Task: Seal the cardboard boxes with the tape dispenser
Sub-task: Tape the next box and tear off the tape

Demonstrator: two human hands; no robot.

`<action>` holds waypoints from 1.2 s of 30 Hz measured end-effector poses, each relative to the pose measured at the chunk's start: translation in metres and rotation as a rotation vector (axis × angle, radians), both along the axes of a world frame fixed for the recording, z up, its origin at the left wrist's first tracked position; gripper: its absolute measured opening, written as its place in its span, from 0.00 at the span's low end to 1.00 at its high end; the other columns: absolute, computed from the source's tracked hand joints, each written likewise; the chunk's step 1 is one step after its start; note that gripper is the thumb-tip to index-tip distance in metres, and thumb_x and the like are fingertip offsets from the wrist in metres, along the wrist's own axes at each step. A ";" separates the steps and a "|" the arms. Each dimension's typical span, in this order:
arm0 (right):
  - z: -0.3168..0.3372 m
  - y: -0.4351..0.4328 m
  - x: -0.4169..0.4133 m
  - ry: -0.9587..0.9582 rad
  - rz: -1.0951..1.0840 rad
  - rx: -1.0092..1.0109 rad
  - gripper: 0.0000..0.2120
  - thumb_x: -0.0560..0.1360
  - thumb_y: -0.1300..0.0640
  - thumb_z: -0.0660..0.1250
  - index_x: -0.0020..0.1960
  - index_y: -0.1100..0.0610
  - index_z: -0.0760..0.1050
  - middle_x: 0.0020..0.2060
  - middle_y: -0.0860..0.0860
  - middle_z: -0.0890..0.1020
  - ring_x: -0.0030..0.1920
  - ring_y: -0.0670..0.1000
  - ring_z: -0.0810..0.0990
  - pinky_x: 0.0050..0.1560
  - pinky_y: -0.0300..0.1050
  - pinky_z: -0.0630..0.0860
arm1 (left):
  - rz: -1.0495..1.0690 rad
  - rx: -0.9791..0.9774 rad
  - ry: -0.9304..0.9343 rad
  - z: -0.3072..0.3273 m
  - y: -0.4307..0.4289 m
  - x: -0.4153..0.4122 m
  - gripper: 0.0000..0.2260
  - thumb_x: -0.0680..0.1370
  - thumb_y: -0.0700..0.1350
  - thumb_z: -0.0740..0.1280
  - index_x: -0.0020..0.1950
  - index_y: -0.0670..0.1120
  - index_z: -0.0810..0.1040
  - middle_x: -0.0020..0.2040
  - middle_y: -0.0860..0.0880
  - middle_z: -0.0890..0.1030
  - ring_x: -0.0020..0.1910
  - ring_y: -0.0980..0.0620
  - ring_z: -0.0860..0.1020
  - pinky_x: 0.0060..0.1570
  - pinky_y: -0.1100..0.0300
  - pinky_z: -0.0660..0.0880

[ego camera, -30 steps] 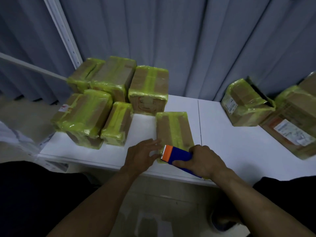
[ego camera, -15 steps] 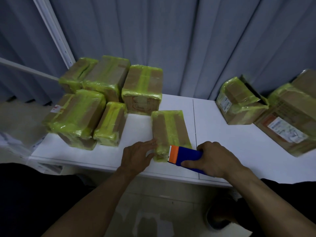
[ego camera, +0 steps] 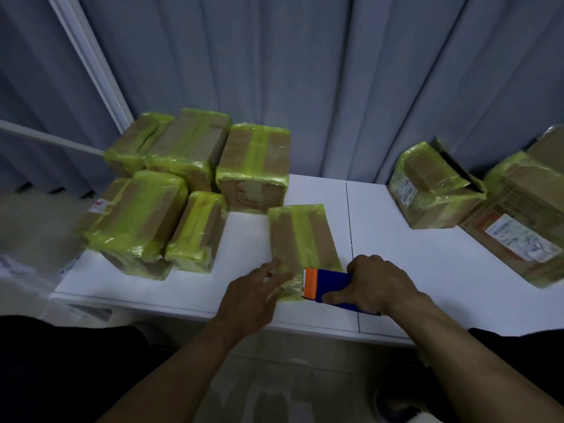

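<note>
The right hand grips the blue-and-orange tape dispenser at the near end of a taped cardboard box on the table; the left hand rests straight fingers against the box's left side.

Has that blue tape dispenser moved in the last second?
Yes. The tape dispenser, gripped by the right hand, has slid right across the near end of the box, toward the seam in the table.
</note>
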State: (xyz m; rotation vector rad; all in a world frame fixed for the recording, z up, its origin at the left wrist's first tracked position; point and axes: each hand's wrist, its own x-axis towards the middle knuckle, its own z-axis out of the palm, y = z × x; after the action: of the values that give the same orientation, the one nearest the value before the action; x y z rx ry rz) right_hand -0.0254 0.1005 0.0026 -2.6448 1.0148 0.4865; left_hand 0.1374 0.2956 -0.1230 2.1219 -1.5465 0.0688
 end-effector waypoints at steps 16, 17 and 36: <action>-0.004 0.012 -0.006 -0.056 -0.027 0.057 0.36 0.64 0.25 0.72 0.58 0.52 0.76 0.43 0.45 0.80 0.43 0.47 0.82 0.45 0.43 0.81 | -0.027 -0.107 -0.033 0.010 -0.020 -0.001 0.16 0.67 0.39 0.80 0.53 0.47 0.86 0.53 0.49 0.85 0.50 0.49 0.83 0.42 0.56 0.83; -0.004 0.014 -0.007 -0.067 -0.031 0.067 0.36 0.64 0.25 0.72 0.58 0.51 0.77 0.43 0.46 0.80 0.43 0.47 0.82 0.45 0.43 0.81 | -0.018 -0.104 -0.045 0.011 -0.019 0.000 0.17 0.66 0.37 0.80 0.53 0.47 0.86 0.53 0.49 0.85 0.50 0.49 0.83 0.42 0.56 0.83; 0.007 0.025 -0.013 0.005 -0.029 -0.016 0.36 0.64 0.26 0.74 0.60 0.51 0.77 0.46 0.47 0.81 0.46 0.50 0.83 0.43 0.43 0.79 | -0.078 -0.099 0.090 0.010 0.005 0.005 0.28 0.68 0.27 0.74 0.64 0.48 0.77 0.61 0.48 0.80 0.61 0.51 0.76 0.59 0.54 0.78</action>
State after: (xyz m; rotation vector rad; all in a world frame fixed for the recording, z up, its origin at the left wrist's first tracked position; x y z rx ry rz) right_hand -0.0386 0.1250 0.0092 -2.6403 1.0607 0.4811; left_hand 0.1422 0.3004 -0.1129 1.9598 -1.5395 0.0215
